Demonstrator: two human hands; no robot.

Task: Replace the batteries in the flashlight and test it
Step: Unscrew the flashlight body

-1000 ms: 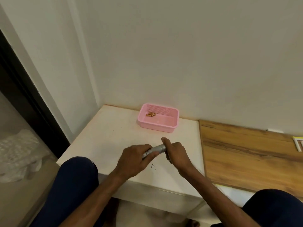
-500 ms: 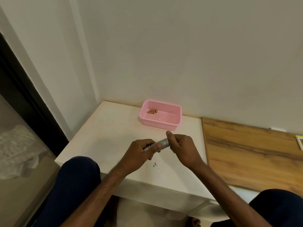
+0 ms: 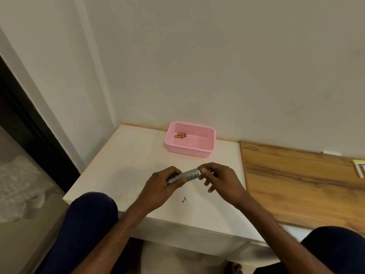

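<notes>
A small silver flashlight (image 3: 187, 175) lies roughly level above the white table (image 3: 126, 167), held between both hands. My left hand (image 3: 161, 187) wraps its left part, and only a ringed bit pokes out past the fingers. My right hand (image 3: 219, 179) pinches the flashlight's right end with thumb and forefinger, the other fingers spread. Which end is the head I cannot tell. Several copper-coloured batteries (image 3: 180, 135) lie in the far left corner of a pink plastic basket (image 3: 205, 152) at the back of the table.
A wooden board (image 3: 300, 180) adjoins the table on the right, with a yellow-and-white item (image 3: 359, 169) at its far edge. Small dark specks (image 3: 184, 200) mark the table near my hands. My knees (image 3: 92, 212) frame the front edge. White walls close the corner.
Both hands have risen slightly with the flashlight. My right hand has shifted from covering the end to a fingertip pinch on it, with the lower fingers now spread.
</notes>
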